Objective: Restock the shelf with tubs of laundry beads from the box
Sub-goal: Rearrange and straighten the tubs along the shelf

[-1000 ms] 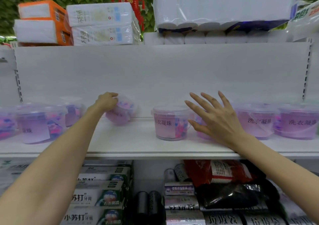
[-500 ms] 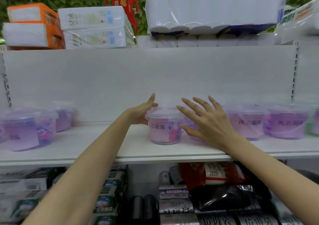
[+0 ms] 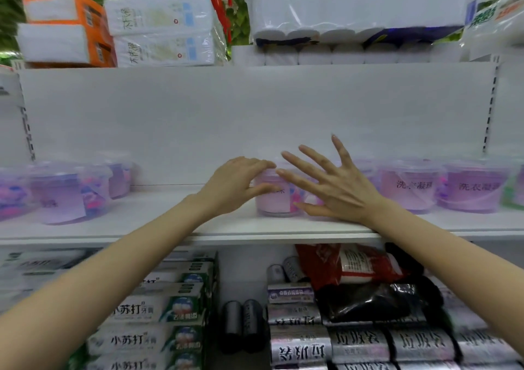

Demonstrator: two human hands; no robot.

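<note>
Several clear purple tubs of laundry beads stand on the white shelf (image 3: 170,227). My left hand (image 3: 235,185) grips the middle tub (image 3: 273,201) from its left, fingers curled over the lid and thumb on the front. My right hand (image 3: 334,188) hovers with fingers spread straight at the tub's right side and hides part of it; I cannot tell whether it touches. Another tub (image 3: 365,168) shows just behind the right hand. More tubs stand at the left (image 3: 65,196) and at the right (image 3: 408,189). The box is out of view.
Tissue packs (image 3: 161,29) and toilet roll packs (image 3: 360,6) lie on top of the unit. The lower shelf holds toothpaste boxes (image 3: 147,310), black rolls (image 3: 241,324) and bin bag packs (image 3: 357,341). Bare shelf surface lies between the left tubs and the middle tub.
My left hand left a tub at the rear left, moved right to the middle tub and curled its fingers over the lid. My right hand stayed beside that tub, fingers lifting a little.
</note>
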